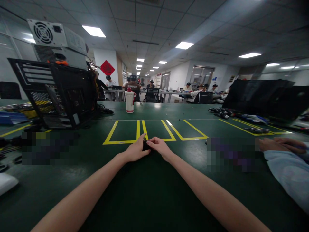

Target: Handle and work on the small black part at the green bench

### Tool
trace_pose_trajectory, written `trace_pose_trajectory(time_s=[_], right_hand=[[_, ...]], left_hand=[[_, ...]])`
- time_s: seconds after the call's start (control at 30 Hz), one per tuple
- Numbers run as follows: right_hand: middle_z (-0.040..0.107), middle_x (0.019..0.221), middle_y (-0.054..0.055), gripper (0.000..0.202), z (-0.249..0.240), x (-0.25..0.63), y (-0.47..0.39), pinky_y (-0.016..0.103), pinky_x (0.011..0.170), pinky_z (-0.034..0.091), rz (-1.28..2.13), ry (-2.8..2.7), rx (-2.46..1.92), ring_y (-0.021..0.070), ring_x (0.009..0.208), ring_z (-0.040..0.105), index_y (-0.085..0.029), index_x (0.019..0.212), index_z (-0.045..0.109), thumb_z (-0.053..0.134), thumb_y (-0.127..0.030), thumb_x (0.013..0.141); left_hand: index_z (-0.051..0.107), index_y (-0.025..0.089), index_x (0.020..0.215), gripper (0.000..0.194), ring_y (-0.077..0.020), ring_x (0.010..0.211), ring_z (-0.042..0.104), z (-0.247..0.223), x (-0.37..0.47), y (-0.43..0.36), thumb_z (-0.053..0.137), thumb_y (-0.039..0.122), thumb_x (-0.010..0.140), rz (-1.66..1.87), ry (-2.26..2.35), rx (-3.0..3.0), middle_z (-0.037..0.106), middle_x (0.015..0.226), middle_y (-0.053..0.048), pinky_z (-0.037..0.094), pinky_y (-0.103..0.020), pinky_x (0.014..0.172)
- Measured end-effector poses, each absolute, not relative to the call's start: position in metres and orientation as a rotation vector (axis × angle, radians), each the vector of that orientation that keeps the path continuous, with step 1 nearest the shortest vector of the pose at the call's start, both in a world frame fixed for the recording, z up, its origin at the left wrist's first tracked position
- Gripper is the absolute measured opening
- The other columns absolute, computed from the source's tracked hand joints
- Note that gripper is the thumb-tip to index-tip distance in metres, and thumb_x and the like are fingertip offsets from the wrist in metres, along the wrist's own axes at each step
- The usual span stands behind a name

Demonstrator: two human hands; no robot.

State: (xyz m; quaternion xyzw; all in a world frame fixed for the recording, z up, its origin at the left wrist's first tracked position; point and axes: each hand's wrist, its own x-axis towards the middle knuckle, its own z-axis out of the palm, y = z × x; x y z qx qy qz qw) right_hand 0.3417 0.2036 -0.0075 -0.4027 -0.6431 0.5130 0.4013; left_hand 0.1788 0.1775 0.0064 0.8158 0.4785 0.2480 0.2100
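Observation:
Both my arms stretch forward over a dark green table (149, 193). My left hand (136, 150) and my right hand (160, 148) meet near the yellow taped boxes (145, 130). Between the fingertips of both hands sits a small black object (145, 146), mostly hidden, so I cannot tell what it is. Both hands pinch it from either side, resting on the table surface.
An open black computer case (58, 93) with a grey power supply (51, 35) on top stands at the left. A white cup (129, 101) stands behind the boxes. A co-worker's hand and pale sleeve (285, 161) rest at the right. Cables and tools (241, 116) lie far right.

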Motion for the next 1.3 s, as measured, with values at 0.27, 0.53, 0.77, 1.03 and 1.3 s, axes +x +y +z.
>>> trace_pose_trajectory(time_s=[0.27,0.53,0.77,1.03,1.3], right_hand=[[0.058,0.088,0.003,0.028,-0.008,0.345,0.204,0.032,0.075,0.042,1.383,-1.573,-0.982,0.0133,0.079,0.054,-0.018,0.089,0.054,0.059,-0.035,0.067],[0.058,0.097,0.004,0.028,-0.006,0.345,0.199,0.037,0.088,0.038,1.306,-1.669,-0.855,0.0168,0.094,0.053,-0.018,0.095,0.055,0.058,-0.027,0.068],[0.055,0.099,0.002,0.029,-0.006,0.341,0.188,0.034,0.085,0.041,1.310,-1.682,-0.688,0.0147,0.091,0.054,-0.021,0.093,0.051,0.061,-0.024,0.066],[0.056,0.090,0.001,0.026,-0.004,0.337,0.187,0.032,0.083,0.041,1.238,-1.656,-0.750,0.0129,0.084,0.054,-0.019,0.087,0.052,0.061,-0.031,0.066],[0.054,0.097,0.001,0.032,-0.002,0.340,0.182,0.032,0.084,0.041,1.355,-1.666,-0.771,0.0144,0.091,0.053,-0.020,0.091,0.048,0.063,-0.025,0.064]], left_hand=[[0.011,0.017,0.126,0.080,-0.0222,0.101,0.050,-0.001,0.180,0.182,0.063,0.031,0.067,0.930,1.200,1.947,0.046,0.113,-0.011,0.038,-0.037,0.088],[0.030,0.016,0.123,0.064,-0.0241,0.111,0.041,-0.004,0.177,0.181,0.062,0.029,0.069,0.920,1.216,2.188,0.042,0.120,-0.011,0.032,-0.040,0.094],[0.019,0.023,0.127,0.069,-0.0247,0.111,0.037,-0.004,0.170,0.172,0.059,0.024,0.071,0.984,1.156,2.511,0.036,0.124,-0.008,0.031,-0.042,0.093],[0.023,0.021,0.124,0.062,-0.0259,0.108,0.038,-0.002,0.171,0.165,0.057,0.026,0.072,0.959,1.185,2.579,0.035,0.122,-0.009,0.032,-0.044,0.091],[0.022,0.020,0.124,0.063,-0.0263,0.110,0.036,0.003,0.173,0.159,0.056,0.032,0.072,0.957,1.201,2.586,0.035,0.121,-0.010,0.030,-0.044,0.093]])
